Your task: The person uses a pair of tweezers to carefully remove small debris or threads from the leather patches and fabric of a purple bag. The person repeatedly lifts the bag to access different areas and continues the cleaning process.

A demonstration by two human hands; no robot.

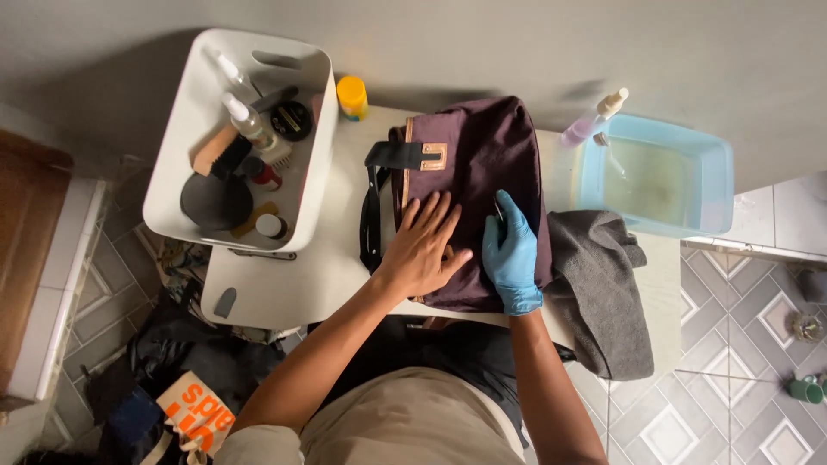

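A dark purple fabric bag (482,146) with tan trim and a black strap lies flat on a small white table (284,288). My bare left hand (424,245) rests flat on the bag's lower left part, fingers spread. My right hand (512,254), in a blue glove, presses on the bag just to the right and seems to hold a small dark tool against the fabric; the tool is mostly hidden. A grey towel (603,293) lies beside the bag on the right, draped over the table's edge.
A white bin (177,146) at the back left holds brushes, spray bottles and small tins. A yellow-capped jar (351,96) stands behind the bag. A blue basin of water (659,176) and a spray bottle (593,119) sit at the right. Bags lie on the tiled floor at the left.
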